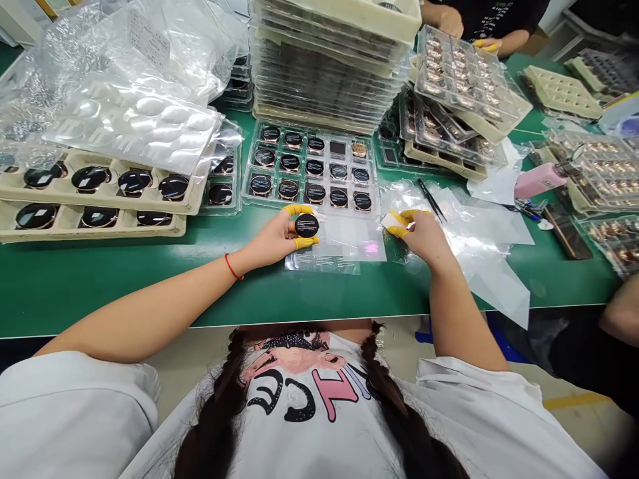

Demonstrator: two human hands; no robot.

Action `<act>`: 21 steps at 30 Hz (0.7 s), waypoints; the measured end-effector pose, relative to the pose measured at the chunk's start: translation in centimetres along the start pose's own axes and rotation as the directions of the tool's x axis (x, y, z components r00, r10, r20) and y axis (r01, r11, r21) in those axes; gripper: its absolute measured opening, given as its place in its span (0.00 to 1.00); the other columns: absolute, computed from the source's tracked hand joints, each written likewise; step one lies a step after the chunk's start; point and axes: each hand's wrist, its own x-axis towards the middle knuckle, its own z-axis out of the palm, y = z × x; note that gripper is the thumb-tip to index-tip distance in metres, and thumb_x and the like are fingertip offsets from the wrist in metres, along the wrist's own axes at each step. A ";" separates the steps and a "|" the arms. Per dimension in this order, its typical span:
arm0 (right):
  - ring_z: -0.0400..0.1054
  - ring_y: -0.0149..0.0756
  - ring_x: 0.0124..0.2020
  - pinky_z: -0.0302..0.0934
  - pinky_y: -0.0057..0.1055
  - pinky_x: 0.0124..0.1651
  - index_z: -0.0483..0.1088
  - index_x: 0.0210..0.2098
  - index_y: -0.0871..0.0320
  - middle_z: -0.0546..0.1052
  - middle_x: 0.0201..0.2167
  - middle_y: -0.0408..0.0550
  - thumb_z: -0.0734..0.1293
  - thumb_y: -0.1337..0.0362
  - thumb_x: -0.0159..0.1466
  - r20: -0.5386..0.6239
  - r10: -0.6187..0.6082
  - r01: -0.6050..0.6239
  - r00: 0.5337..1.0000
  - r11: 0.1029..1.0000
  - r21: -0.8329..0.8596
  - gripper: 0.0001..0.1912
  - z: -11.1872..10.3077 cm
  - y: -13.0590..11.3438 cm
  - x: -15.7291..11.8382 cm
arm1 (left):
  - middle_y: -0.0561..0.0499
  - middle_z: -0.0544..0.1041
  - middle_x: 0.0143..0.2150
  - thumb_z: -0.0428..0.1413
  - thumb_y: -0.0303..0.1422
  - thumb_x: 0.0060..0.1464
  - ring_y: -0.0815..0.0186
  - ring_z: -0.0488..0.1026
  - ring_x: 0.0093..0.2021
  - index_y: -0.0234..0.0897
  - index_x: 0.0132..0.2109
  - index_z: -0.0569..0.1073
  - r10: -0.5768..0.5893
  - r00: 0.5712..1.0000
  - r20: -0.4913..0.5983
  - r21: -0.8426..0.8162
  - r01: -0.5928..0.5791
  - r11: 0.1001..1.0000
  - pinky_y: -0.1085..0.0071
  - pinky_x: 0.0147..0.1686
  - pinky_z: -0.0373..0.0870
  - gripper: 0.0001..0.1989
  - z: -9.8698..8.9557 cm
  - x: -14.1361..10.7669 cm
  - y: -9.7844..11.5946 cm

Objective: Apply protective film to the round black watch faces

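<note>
My left hand [269,239], its fingertips in yellow finger cots, is shut on a round black watch-like disc [306,225] with small white print on its face. My right hand [422,234], also in yellow cots, pinches a small white piece of film [393,221] between its fingers. Beneath and between my hands lie flat transparent plastic sheets [339,247] on the green mat [150,266]. Just beyond my hands sits a transparent tray [309,166] holding several round black discs and a few gold-backed ones.
A tall stack of trays [329,60] rises behind. Beige trays of black discs [100,193] lie at left under plastic wrap. Black tweezers [430,199] and a pink bottle [542,181] lie at right among more trays. A co-worker's hand [452,21] is at the far edge.
</note>
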 end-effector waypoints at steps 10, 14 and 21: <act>0.65 0.35 0.32 0.61 0.33 0.33 0.69 0.40 0.54 0.74 0.33 0.47 0.64 0.61 0.66 0.011 -0.152 0.147 0.988 0.972 0.182 0.05 2.7 -14.5 0.2 | 0.53 0.76 0.38 0.64 0.27 0.47 0.71 0.77 0.35 0.37 0.53 0.62 0.062 0.998 -0.013 0.067 -0.061 0.996 0.73 0.36 0.74 0.28 0.4 -0.2 0.3; 0.66 0.40 0.43 0.64 0.41 0.46 0.70 0.40 0.55 0.75 0.40 0.51 0.64 0.61 0.66 0.075 -0.207 0.176 0.976 0.938 0.298 0.06 4.3 -18.3 0.6 | 0.52 0.75 0.40 0.64 0.29 0.48 0.73 0.74 0.33 0.37 0.52 0.61 0.122 0.993 -0.006 0.088 -0.121 0.989 0.76 0.32 0.71 0.27 0.3 -0.3 0.1; 0.64 0.44 0.55 0.57 0.46 0.55 0.70 0.40 0.53 0.75 0.47 0.49 0.65 0.66 0.65 0.012 -0.234 0.230 0.972 0.963 0.143 0.04 5.2 -18.8 -0.6 | 0.50 0.74 0.44 0.62 0.29 0.49 0.73 0.73 0.34 0.38 0.52 0.62 0.205 0.979 -0.006 0.143 -0.202 0.969 0.76 0.34 0.71 0.25 0.2 -0.4 -0.8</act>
